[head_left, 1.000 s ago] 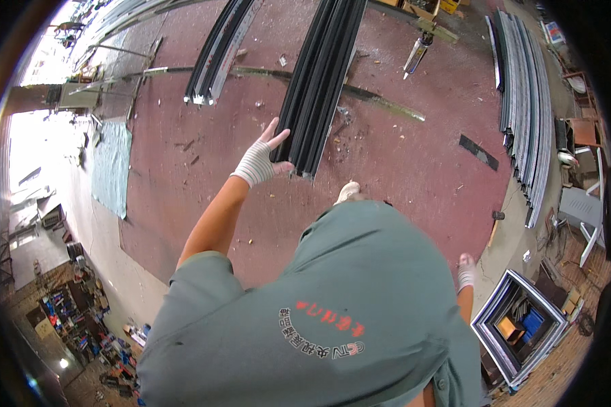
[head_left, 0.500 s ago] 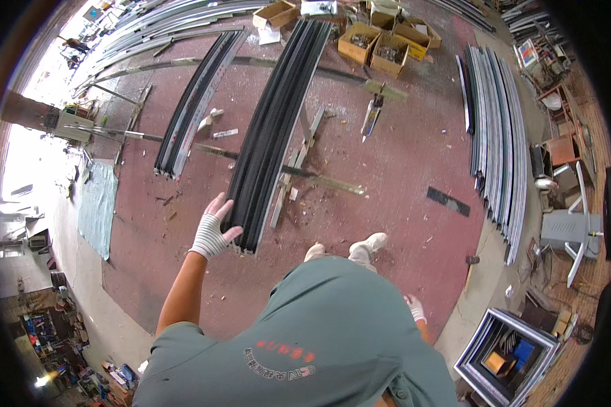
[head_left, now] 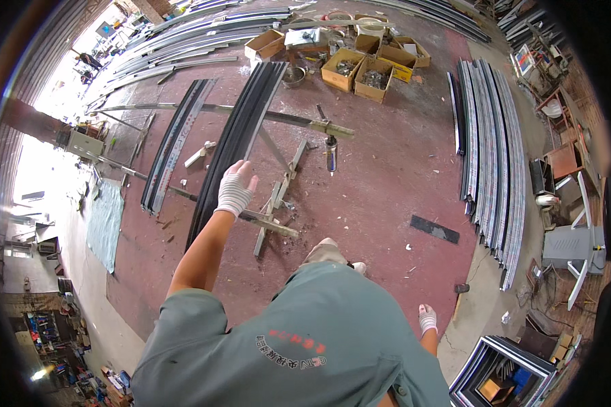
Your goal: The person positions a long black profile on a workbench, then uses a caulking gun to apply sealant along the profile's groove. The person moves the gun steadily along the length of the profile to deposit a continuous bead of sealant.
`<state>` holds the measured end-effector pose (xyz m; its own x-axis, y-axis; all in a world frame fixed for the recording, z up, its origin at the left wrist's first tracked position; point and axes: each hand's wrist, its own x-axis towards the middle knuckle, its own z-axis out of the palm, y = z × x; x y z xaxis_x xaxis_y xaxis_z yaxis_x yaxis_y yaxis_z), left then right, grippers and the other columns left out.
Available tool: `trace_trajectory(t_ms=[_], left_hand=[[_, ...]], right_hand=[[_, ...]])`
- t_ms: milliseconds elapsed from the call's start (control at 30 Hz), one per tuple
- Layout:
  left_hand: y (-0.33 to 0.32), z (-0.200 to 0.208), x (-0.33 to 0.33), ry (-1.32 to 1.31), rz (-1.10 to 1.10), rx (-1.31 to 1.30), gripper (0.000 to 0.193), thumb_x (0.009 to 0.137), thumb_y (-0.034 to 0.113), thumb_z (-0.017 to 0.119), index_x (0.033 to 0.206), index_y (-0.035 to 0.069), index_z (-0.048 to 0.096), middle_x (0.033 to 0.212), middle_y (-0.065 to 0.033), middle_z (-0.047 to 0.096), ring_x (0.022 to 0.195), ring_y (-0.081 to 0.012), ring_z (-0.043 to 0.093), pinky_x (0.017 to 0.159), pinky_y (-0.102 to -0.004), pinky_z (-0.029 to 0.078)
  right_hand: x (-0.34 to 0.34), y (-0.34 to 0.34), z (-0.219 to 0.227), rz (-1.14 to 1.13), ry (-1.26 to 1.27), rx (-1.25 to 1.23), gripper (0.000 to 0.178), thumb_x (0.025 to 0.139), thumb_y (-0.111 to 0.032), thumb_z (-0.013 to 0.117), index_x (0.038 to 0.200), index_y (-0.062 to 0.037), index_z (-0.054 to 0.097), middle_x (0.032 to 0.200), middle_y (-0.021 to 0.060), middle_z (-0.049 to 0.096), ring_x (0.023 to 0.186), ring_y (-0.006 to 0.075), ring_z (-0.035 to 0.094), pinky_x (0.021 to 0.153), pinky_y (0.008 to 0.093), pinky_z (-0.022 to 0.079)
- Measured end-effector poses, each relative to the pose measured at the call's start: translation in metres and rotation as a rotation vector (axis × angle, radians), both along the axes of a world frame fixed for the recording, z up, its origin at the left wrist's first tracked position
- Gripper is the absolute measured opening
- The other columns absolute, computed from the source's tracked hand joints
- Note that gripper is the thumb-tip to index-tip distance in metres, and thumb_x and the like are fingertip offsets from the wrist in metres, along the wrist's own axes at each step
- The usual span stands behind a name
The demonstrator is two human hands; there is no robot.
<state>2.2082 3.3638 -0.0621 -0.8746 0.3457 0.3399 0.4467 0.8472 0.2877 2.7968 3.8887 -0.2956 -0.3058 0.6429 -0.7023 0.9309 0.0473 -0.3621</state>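
A bundle of long black metal profiles [head_left: 232, 139] lies across rails, running away from me to the front left. My left hand [head_left: 235, 192], in a white striped glove with bare fingertips, is at the right edge of the bundle toward its near part. Its fingers are stretched out and it is open; contact with the profiles is hard to make out. My right hand [head_left: 428, 319], gloved the same way, hangs low at my right side, away from the profiles. Its fingers look loosely extended, with nothing visible in them.
A rail [head_left: 268, 222] and stand legs [head_left: 278, 193] support the bundle. Left of it lies a smaller profile stack [head_left: 173, 146]. A caulking gun [head_left: 331, 152] hangs off another rail. Cardboard boxes [head_left: 343, 68] stand ahead; a large profile stack [head_left: 492, 163] and a black strip [head_left: 434, 229] lie right.
My left hand has moved from the bundle's left near end to its right edge, farther along. My view and feet have shifted, and more of my right hand shows.
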Motion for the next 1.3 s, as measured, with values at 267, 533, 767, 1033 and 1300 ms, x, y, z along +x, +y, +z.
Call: trace_trajectory(t_ms=[267,533,767,1033,1300], left_hand=[[0.067,-0.011,-0.072,0.163,0.079,-0.047,0.047,0.083,0.018,0.076,0.126,0.006,0.064,0.128,-0.0209,0.062,0.118,-0.0398,0.059,0.105,-0.0469,0.047],[0.039,-0.043,-0.176,0.014,0.800,-0.263,0.035,0.087,0.023,0.069,0.120,0.011,0.067,0.110,-0.0161,0.065,0.101,-0.0367,0.064,0.086,-0.0472,0.055],[0.016,-0.047,-0.184,-0.069,0.713,-0.239,0.020,0.088,0.011,0.065,0.108,0.011,0.067,0.105,-0.0166,0.065,0.097,-0.0365,0.065,0.086,-0.0468,0.054],[0.082,-0.030,-0.187,0.160,0.668,-0.316,0.040,0.081,0.019,0.073,0.120,0.013,0.064,0.112,-0.0148,0.065,0.107,-0.0348,0.062,0.094,-0.0484,0.050],[0.313,-0.050,-0.192,-0.375,0.516,-0.377,0.048,0.079,0.041,0.074,0.114,0.010,0.065,0.106,-0.0142,0.067,0.102,-0.0338,0.063,0.090,-0.0482,0.047]], right_hand=[[-0.094,0.065,0.032,0.268,0.077,0.078,0.047,0.099,-0.034,0.061,0.130,0.0006,0.063,0.126,0.0199,0.068,0.117,0.0313,0.064,0.102,0.0385,0.048],[-0.145,0.178,-0.031,0.266,0.119,0.069,0.047,0.097,-0.034,0.063,0.126,0.0033,0.065,0.121,0.0208,0.070,0.113,0.0303,0.066,0.101,0.0380,0.049],[-0.254,0.245,-0.042,0.149,0.160,-0.179,0.046,0.098,-0.035,0.062,0.127,0.0010,0.065,0.122,0.0201,0.070,0.114,0.0290,0.066,0.102,0.0382,0.049],[-0.381,0.319,-0.039,0.656,0.119,-0.056,0.051,0.098,-0.041,0.058,0.127,0.0000,0.065,0.126,0.0234,0.067,0.120,0.0348,0.063,0.105,0.0402,0.047],[-0.545,0.468,-0.047,0.712,0.004,-0.241,0.051,0.098,-0.040,0.060,0.129,0.0007,0.064,0.126,0.0237,0.067,0.121,0.0348,0.062,0.105,0.0401,0.046]])
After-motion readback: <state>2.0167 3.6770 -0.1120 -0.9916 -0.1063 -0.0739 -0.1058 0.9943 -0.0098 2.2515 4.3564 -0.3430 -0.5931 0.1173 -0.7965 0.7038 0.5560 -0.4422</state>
